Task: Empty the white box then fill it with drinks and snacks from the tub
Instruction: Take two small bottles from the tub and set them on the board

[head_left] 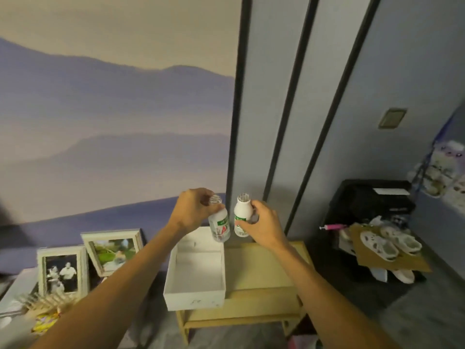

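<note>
The white box [195, 301] stands open on the left part of a small wooden surface [261, 263], and its inside shows bare white walls and floor. By that, the emptying looks done. The filling appears to be just starting, since no drink or snack lies in the box.

Both hands are above the far end of the white box, each with a small drink bottle. The left hand [193, 210] curls its fingers round the neck of the left bottle [221, 227], a clear one with a green and red label, which hangs over the box's far edge. The right hand [264, 225] grips the body of the right bottle [242, 212], a white one with a foil top, held just to the right of the box's far corner. The two bottles are close side by side, upright or nearly so, and neither touches the box.

What remains, as I judge it, is to lower these two into the box and then bring more drinks and the snacks. I cannot pick out the tub with certainty; a black crate [364, 197] stands well to the right of the white box, and its contents are too dark to read. Two picture frames [63, 270] lean to the left of the box.
</note>
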Available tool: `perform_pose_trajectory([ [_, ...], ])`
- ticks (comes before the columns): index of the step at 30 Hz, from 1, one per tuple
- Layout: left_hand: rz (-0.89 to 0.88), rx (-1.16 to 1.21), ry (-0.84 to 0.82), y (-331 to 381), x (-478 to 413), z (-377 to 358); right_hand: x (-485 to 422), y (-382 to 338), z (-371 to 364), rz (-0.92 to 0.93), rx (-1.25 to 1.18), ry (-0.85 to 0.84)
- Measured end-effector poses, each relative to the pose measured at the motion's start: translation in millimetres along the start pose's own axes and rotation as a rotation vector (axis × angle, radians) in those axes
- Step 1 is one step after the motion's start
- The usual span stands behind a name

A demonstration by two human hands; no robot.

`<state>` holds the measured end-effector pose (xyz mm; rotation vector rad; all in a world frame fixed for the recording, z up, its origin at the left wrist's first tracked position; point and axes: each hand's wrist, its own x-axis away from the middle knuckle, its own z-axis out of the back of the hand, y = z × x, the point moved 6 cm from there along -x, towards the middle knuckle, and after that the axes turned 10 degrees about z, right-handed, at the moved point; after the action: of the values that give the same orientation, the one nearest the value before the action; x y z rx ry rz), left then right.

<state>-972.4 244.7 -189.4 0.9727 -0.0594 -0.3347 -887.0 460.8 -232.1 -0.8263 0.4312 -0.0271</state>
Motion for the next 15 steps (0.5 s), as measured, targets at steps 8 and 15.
perform_pose_trajectory([
  [8,0.086,-0.027,-0.128,-55,-81,-119,-9,122,-26,-0.153,-0.036,0.011],
  [15,0.202,-0.122,-0.18,-148,-129,-207,-23,232,-87,-0.243,-0.023,-0.062],
])
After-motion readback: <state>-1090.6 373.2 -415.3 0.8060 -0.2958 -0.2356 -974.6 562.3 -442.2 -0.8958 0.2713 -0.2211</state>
